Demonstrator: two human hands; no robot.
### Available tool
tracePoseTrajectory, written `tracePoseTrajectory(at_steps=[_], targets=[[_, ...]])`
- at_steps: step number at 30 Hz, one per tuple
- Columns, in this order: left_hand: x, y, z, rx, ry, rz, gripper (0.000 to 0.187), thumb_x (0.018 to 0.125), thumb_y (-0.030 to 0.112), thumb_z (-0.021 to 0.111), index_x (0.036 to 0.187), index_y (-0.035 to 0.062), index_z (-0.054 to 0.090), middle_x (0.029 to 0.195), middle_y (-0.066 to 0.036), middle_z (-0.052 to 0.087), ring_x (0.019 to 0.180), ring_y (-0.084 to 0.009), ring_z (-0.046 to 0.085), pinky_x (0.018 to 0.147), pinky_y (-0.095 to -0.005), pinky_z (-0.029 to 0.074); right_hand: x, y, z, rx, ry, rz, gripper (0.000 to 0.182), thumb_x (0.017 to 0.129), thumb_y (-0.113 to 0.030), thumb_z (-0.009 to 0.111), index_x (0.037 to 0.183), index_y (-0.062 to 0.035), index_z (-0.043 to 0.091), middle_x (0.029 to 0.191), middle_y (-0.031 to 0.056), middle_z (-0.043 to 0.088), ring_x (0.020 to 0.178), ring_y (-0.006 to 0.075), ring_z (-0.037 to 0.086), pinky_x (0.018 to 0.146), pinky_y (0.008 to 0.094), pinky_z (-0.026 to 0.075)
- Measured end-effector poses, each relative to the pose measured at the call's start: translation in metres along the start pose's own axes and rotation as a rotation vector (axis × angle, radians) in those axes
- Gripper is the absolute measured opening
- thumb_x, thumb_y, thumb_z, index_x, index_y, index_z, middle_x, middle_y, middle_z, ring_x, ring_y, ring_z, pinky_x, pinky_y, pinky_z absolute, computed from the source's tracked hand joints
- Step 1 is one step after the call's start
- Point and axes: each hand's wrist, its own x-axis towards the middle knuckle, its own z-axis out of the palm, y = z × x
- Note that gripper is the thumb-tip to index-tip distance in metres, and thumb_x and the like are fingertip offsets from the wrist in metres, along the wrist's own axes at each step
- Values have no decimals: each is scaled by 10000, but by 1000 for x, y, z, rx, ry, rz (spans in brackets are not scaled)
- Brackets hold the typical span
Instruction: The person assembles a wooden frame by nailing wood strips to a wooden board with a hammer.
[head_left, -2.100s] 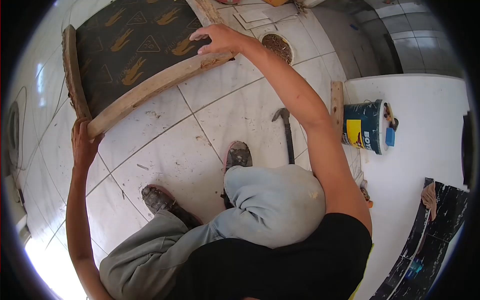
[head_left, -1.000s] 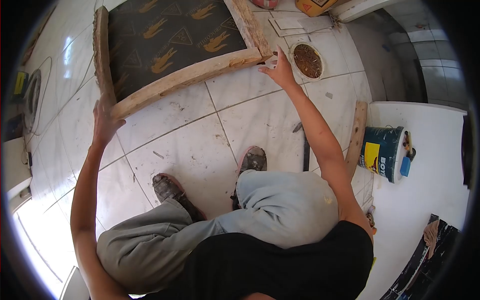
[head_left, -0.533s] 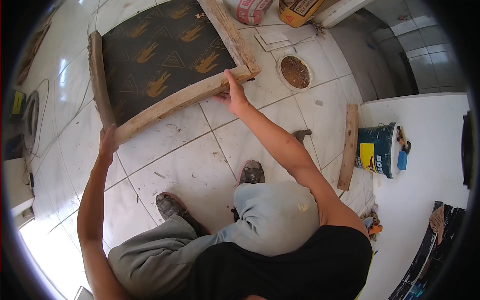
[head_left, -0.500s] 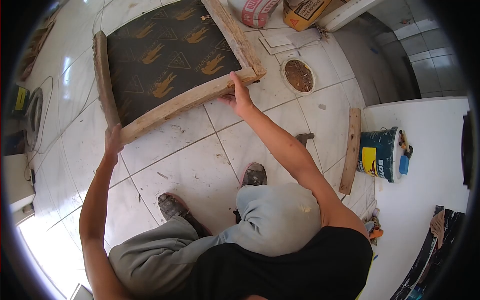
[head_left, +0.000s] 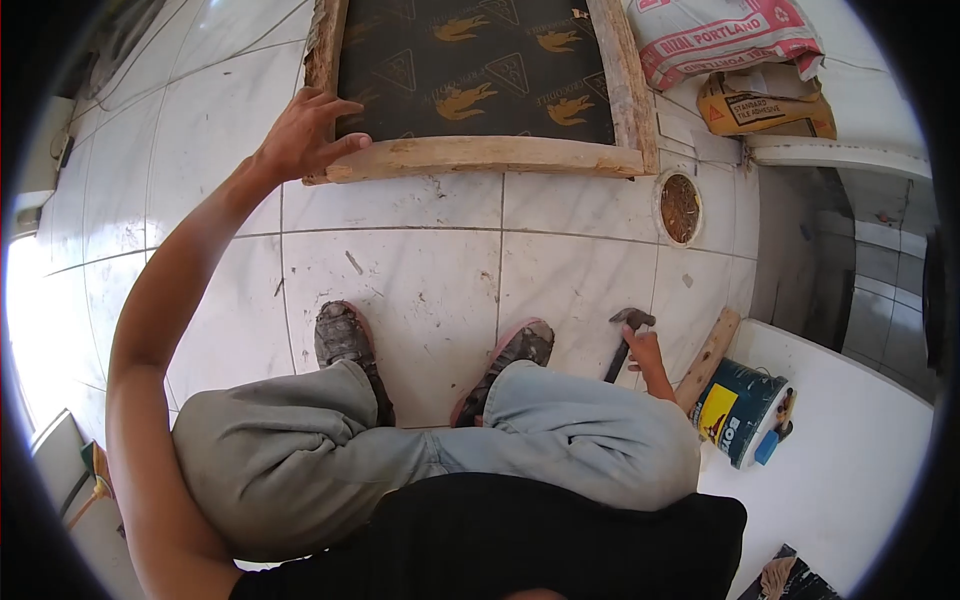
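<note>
A dark panel [head_left: 490, 95] with gold crocodile prints lies inside a rough wooden frame [head_left: 480, 155] on the tiled floor ahead. My left hand [head_left: 305, 135] is at the frame's near left corner, its fingers spread and its thumb by the near wooden strip. Down at the right, a hammer [head_left: 632, 318] has its dark head toward the far side. My right hand [head_left: 646, 352] is at the hammer's handle just below the head, fingers curled against it. The handle's lower end passes out of sight behind my knee.
Cement bags [head_left: 735, 45] and a tile adhesive bag [head_left: 765, 105] stand at the far right. A round floor opening [head_left: 681, 209] holds debris. A wooden plank [head_left: 712, 355] and a paint bucket [head_left: 735, 410] are at my right. My shoes [head_left: 345, 335] stand on the tiles.
My right hand has let go of the frame's near strip and moved down right to the hammer. My left hand's fingers have spread at the corner. The view has turned, with the frame squarer ahead.
</note>
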Motion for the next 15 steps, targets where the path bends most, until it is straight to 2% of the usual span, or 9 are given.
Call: tracePoseTrajectory(at_steps=[1,2,3,4,6,10,12,14,15], targets=[[10,3,0,125,-6,132,716,919,607,645,1357,42,601,1291,-182,639,1342,-351,504,1070,-488,450,-12,16,16,115,37,-12,900,800,-558,800,1287,112,447,891,175,653,852,269,681,611,458,607],[19,8,7,249,-13,270,719,902,620,654,1319,35,631,1265,-172,657,1309,-339,538,1055,-489,463,-26,23,28,119,119,-92,871,785,-509,834,1287,85,442,924,174,658,879,252,682,621,406,590],[28,14,16,229,-13,267,719,902,620,654,1319,35,631,1265,-172,657,1309,-339,538,1055,-489,463,-13,41,35,30,156,-142,759,760,-427,870,1206,61,495,929,170,666,883,234,680,603,371,559],[37,21,25,97,-82,240,728,886,616,675,1323,36,627,1253,-172,663,1262,-349,571,1038,-494,475,28,88,48,-47,247,-347,623,745,-335,877,1111,35,534,871,147,663,751,193,667,564,331,521],[50,43,39,20,-260,209,747,845,604,722,1323,37,625,1243,-183,666,1191,-365,620,996,-497,502,34,89,45,-60,173,-422,516,782,-279,828,1080,41,554,815,123,642,656,201,638,583,330,521],[73,88,49,149,-439,249,721,780,528,774,1296,42,641,1148,-189,701,1095,-370,668,918,-491,532,-45,-26,32,211,61,-330,428,848,-228,747,1129,32,555,810,116,640,648,234,640,660,343,525],[88,102,52,135,-437,270,679,771,493,786,1262,41,664,1103,-184,716,1067,-368,677,907,-486,535,-80,-97,23,-70,-38,-623,324,890,-143,676,1159,-5,560,779,87,617,650,187,620,551,340,525],[103,112,63,199,-526,255,530,743,391,800,1121,28,723,999,-186,732,987,-361,696,863,-466,549,-111,-174,25,-410,-193,-939,345,911,-197,664,1201,-36,567,795,121,635,691,239,643,656,382,542],[99,114,62,194,-533,255,530,743,391,800,1121,28,723,999,-186,732,987,-361,696,863,-466,549,-138,-216,34,-556,-272,-1043,349,923,-225,659,1209,-47,566,843,157,653,760,311,653,703,428,532]])
